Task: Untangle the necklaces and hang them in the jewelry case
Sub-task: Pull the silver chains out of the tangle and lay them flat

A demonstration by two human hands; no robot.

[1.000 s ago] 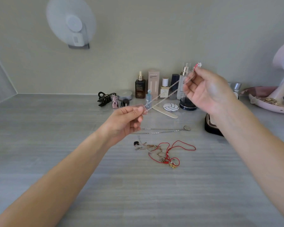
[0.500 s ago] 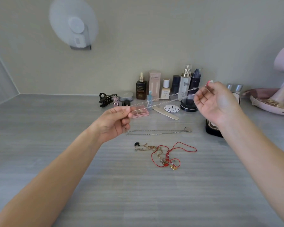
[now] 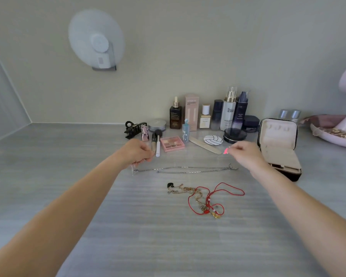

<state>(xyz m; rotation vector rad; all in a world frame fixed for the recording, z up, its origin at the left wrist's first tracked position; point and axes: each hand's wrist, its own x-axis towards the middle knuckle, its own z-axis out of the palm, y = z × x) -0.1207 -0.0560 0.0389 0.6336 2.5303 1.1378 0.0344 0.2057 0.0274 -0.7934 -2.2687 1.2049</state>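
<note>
On my feed the wall fan [image 3: 96,40] hangs high at the left, above the grey tabletop [image 3: 48,156]. The left hand [image 3: 137,151] hovers just above the tabletop, in front of a black hair claw [image 3: 135,128]. Its grip is a curled-finger pinch on the silver chain [image 3: 132,169], and a short end of that chain dangles below the knuckles. Just to its right lie two makeup brushes [image 3: 156,142] and a pink eyeshadow palette [image 3: 172,143], with a row of cosmetic bottles [image 3: 208,114] upright along the wall behind them. Between the two hands a silver necklace [image 3: 188,170] lies stretched flat in a long line, a ring at its right end. I cannot tell whether the dangling end joins it. Nearer to me sits the tangle [image 3: 207,204] of red cord and gold chains, a small black pendant at its left edge, well apart from either hand. A nail file [image 3: 204,144] lies slantwise behind the necklace. The right hand [image 3: 246,154] is held at the same height as the left, thumb and forefinger closed in a pinch with the pink nails together. There is a silver glint at the tips that I take for the silver chain, though the strand is too fine and blurred to follow. Just beside that hand stands the jewelry case [image 3: 276,132], open with its lid upright, and a pink tray [image 3: 332,136] sits at the far right edge.
</note>
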